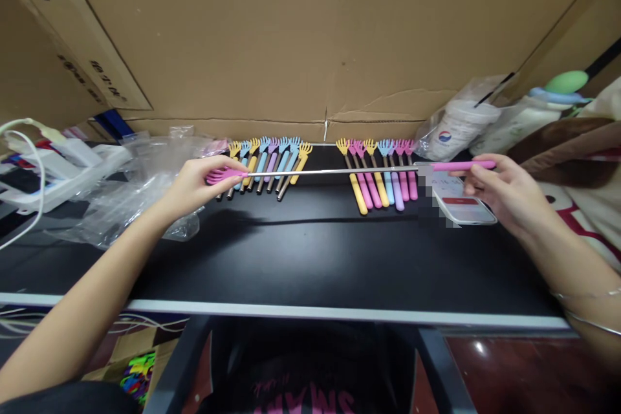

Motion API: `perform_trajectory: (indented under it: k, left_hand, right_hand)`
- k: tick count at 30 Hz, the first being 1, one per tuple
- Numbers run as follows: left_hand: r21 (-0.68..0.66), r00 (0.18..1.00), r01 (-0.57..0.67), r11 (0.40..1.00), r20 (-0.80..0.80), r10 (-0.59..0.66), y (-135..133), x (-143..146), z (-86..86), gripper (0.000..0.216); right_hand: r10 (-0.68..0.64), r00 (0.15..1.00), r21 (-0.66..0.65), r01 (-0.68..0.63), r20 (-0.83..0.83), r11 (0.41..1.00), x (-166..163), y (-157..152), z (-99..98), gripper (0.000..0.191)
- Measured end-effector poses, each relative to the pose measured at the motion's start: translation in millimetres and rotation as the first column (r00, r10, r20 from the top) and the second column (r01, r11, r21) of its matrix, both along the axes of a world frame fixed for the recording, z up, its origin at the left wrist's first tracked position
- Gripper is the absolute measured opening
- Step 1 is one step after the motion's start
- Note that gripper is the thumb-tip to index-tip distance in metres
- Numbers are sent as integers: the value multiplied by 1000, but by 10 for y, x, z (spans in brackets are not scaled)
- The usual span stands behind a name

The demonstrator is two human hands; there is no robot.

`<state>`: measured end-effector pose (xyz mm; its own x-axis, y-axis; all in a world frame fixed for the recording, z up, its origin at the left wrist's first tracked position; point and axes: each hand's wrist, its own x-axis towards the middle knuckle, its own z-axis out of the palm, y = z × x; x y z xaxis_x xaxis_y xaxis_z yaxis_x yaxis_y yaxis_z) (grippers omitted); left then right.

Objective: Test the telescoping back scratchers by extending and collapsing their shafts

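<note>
A pink back scratcher [334, 171] with a long metal rod is stretched out level above the black table. My left hand [206, 184] is closed on its pink claw end, and my right hand [502, 191] grips the pink handle at the other end. Behind the rod lie two rows of back scratchers: a left group [272, 162] in yellow, blue and purple, and a right group [381, 181] in yellow, pink, blue and purple. Under my right hand a phone [468, 207] rests on the table, partly hidden by the hand.
Clear plastic bags [160, 174] lie at the left beside a white power strip [72, 171] with cables. A bagged cup [460, 129] and a bottle [533, 116] stand at the back right. Cardboard [291, 32] walls the back. A box of colourful pieces [138, 375] sits below the table.
</note>
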<state>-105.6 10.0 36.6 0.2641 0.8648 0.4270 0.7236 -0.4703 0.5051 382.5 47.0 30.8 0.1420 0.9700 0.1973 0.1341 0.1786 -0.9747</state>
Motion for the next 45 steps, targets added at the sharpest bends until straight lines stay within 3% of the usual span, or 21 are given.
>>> perform_trajectory:
  k: [8, 22, 28, 32, 45]
  left_hand:
    - [-47, 991, -63, 997, 116, 68, 26, -96, -6, 30]
    - [16, 993, -87, 996, 78, 86, 18, -88, -16, 26]
    - [32, 998, 62, 998, -26, -61, -12, 150, -82, 27]
    - [-4, 988, 142, 990, -54, -142, -40, 284, -134, 27]
    - [59, 983, 181, 982, -54, -178, -71, 311, -134, 20]
  right_hand:
    - [149, 987, -79, -144, 60, 986, 57, -37, 25, 49]
    - [325, 904, -67, -319, 278, 945, 68, -47, -20, 39]
    - [486, 771, -220, -434, 411, 874, -157, -129, -8, 39]
    - [521, 741, -227, -470, 424, 853, -227, -148, -9, 41]
    - [577, 662, -218, -546, 478, 809, -293, -184, -9, 36]
